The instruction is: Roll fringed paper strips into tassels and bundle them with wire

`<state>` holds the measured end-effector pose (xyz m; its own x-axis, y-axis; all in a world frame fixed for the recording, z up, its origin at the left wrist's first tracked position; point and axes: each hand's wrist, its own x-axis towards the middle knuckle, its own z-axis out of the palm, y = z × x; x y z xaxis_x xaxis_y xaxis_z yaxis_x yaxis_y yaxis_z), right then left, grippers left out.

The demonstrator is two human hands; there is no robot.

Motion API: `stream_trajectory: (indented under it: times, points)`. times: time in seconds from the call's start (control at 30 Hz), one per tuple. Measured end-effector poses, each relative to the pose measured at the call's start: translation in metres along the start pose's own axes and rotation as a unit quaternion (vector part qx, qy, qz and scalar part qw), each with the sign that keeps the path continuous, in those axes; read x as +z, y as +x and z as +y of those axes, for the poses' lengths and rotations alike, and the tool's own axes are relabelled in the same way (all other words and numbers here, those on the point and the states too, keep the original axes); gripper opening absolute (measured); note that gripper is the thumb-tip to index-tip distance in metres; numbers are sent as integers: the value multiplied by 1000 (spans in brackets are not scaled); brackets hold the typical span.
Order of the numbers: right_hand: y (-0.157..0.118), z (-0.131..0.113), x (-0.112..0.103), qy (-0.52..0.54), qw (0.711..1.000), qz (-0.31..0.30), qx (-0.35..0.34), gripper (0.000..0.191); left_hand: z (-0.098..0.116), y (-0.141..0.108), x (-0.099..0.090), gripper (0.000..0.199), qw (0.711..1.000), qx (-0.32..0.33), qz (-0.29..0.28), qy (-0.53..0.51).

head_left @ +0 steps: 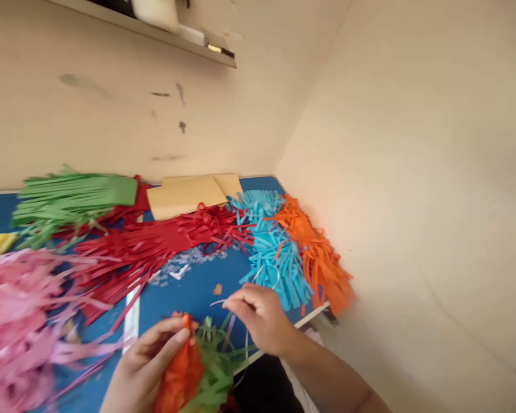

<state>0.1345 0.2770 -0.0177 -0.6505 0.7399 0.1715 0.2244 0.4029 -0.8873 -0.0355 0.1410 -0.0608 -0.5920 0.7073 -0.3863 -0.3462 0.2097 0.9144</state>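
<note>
My left hand [148, 364] pinches the gathered top of an orange tissue-paper tassel [179, 373] near the front edge of the blue table. Green paper fringe [217, 364] hangs right beside the orange paper, partly hidden behind it. Up and to the right, my right hand [260, 318] has thumb and finger closed on a thin pale ribbon [217, 302], whose short end sticks out to the left. A loop of the ribbon rises above the knuckles, and a strand hangs below the hand. The two hands are apart.
Fringed paper lies around the blue table [172, 298]: pink [21, 321], green [77, 198], red [155, 238], light blue [275, 252] and orange [320, 258]. Tan paper sheets [189, 195] rest at the back. A wall shelf [189, 43] hangs above; a wall [413, 172] stands right.
</note>
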Motion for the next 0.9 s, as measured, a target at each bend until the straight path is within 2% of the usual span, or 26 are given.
stream_trajectory:
  times: [0.07,0.17,0.37,0.5,0.6,0.73,0.8,0.87,0.9]
  points:
    - [-12,-14,31,-7,999,-31,-24,31,8,-6,8,47,996,-67,-3,-59]
    - [-18,-21,54,-46,998,-15,-41,35,12,-10,7,47,989,-101,-4,-109]
    - [-17,-17,57,-94,994,-3,-62,33,12,-14,-3,46,982,-115,0,-150]
    - [-20,-20,56,-121,989,-16,-79,32,9,-14,-4,48,985,-104,-3,-137]
    - [-22,-21,56,-149,983,-35,-99,33,4,-12,-6,43,993,-53,-24,-102]
    - [-21,-20,53,-194,975,-61,-91,39,-5,-12,-9,35,995,82,-33,43]
    - [-19,-20,51,-188,973,-103,-83,35,-6,-13,-9,33,972,172,-10,158]
    - [-19,-18,49,-145,978,-127,-80,37,-6,-15,-8,33,925,265,18,271]
    - [-19,-17,50,-116,983,-118,-79,34,-6,-16,-8,34,897,307,29,318]
